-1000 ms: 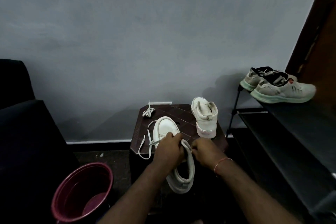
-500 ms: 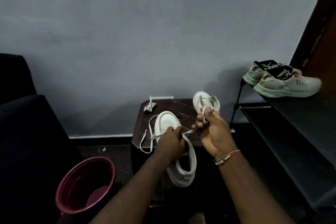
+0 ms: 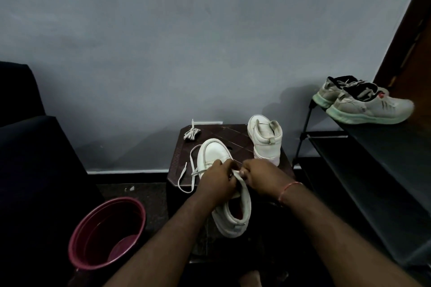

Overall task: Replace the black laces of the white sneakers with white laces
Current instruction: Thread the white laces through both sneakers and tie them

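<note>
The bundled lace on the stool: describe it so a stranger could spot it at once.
Find the dark brown stool against the grey wall. At its far left corner lies the bundled lace. Unlike the loose lace trailing by the left edge, it is gathered in a small bunch.

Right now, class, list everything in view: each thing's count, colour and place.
near sneaker: 1, white, stool's front, toe toward the wall
far sneaker: 1, white, stool's back right corner
threaded lace: 1, white, trailing off the near sneaker's left side
bundled lace: 1, white, stool's back left corner
stool: 1, dark brown, against the wall
bucket: 1, maroon, floor left of the stool
trainers: 2, grey-white with green soles, on top of the rack
rack: 1, black, right
seat: 1, dark, left
bracelet: 1, red, right wrist
left hand: 1, grips the near sneaker
right hand: 1, pinches the threaded lace
</note>
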{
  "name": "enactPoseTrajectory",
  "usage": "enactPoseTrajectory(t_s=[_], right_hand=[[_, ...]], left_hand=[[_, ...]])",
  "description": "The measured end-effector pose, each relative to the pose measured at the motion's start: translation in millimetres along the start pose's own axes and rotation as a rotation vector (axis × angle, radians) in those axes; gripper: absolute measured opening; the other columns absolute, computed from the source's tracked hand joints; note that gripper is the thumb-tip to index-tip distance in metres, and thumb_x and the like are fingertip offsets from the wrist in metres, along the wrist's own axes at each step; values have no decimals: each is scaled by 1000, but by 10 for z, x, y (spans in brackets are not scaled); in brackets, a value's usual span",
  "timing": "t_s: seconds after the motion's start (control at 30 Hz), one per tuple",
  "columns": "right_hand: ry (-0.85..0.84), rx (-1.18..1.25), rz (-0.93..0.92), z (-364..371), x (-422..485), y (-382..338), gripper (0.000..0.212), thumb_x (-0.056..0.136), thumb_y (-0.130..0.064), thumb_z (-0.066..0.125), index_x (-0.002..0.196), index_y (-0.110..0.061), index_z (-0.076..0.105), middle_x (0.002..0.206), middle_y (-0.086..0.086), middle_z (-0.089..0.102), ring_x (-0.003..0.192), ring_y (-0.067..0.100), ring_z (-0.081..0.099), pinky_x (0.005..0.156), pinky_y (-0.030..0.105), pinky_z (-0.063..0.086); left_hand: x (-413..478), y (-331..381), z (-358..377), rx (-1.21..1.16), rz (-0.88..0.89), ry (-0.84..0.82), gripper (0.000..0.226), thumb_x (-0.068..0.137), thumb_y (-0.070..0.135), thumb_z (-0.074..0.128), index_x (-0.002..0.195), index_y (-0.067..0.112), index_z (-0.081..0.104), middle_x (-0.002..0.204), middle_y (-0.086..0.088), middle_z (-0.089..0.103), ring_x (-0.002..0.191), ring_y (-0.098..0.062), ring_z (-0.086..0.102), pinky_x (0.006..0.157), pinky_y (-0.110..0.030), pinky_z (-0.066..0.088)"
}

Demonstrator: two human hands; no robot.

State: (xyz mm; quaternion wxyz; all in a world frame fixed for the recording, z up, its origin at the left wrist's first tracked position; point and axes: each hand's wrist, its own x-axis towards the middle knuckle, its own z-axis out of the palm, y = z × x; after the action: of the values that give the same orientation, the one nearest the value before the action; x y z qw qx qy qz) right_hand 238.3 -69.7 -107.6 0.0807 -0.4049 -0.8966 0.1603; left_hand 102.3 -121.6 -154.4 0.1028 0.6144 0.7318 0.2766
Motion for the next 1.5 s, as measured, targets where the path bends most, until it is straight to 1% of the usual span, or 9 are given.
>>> enactPoseTrajectory(t_s=[0.1,0.17,0.23,0.47,0.67,0.77,0.93,1.13,1.5], right_hand=[[346,770,38,-119,-60,44,21,95,-6,53,80,-11,67,94,1,58,83,11,56,71,7,38],[519,1546,41,-211,-126,78,26,97,-8,49,76,-10,65,87,3,67,74,10,58,70,13,45],[527,1893,26,-205,-150,85,23,97,-15,46,80,-7,60,77,7,69,68,11,63,67,18,50],[288,530,1,298,-37,117,14,92,-15,62,90,-13,76,77,-11,72,64,-7,60,66,15,45],[34,43,32,195,-3,94,17,95,-26,52,84,-19,65,96,3,70,94,20,64,78,29,45],[24,170,31,133,-42,71,26,99,-24,47,73,-23,50,85,2,61,85,19,59,78,32,46],[228,1601,155,13,-227,-40,25,99,-14,46,82,-6,61,79,9,70,47,9,46,44,21,42],[307,563,36,337,-134,28,15,90,-15,65,79,-23,72,77,-6,72,74,3,64,73,26,49],[41,-46,50,285,102,-66,10,96,-29,44,99,-21,48,111,4,57,109,25,57,86,34,41]], left_hand=[[10,26,6,32,-1,30,28,92,27,50,118,18,55,105,-12,53,99,-34,57,79,-36,42],[12,41,8,64,-8,46,32,93,26,48,123,18,53,109,-11,54,101,-33,56,79,-35,41],[12,41,14,74,-11,55,32,93,26,48,123,18,53,110,-11,54,101,-33,57,79,-35,41],[-17,25,-5,11,-1,19,44,79,39,39,113,19,58,101,-10,54,93,-30,57,74,-34,39],[-5,-57,50,13,18,10,30,87,32,52,114,21,58,104,-8,53,97,-27,56,77,-33,39],[-3,-66,65,12,7,14,42,79,40,41,113,20,58,103,-8,53,96,-27,56,77,-34,39],[17,-69,100,8,30,67,52,77,47,32,110,17,58,98,-7,51,93,-26,54,77,-33,38],[-30,-103,119,-32,90,73,61,74,57,27,106,17,60,95,-2,44,87,-21,51,75,-30,38],[-48,-145,51,-187,78,34,48,72,50,46,105,21,64,93,6,36,78,-5,47,73,-14,39]])
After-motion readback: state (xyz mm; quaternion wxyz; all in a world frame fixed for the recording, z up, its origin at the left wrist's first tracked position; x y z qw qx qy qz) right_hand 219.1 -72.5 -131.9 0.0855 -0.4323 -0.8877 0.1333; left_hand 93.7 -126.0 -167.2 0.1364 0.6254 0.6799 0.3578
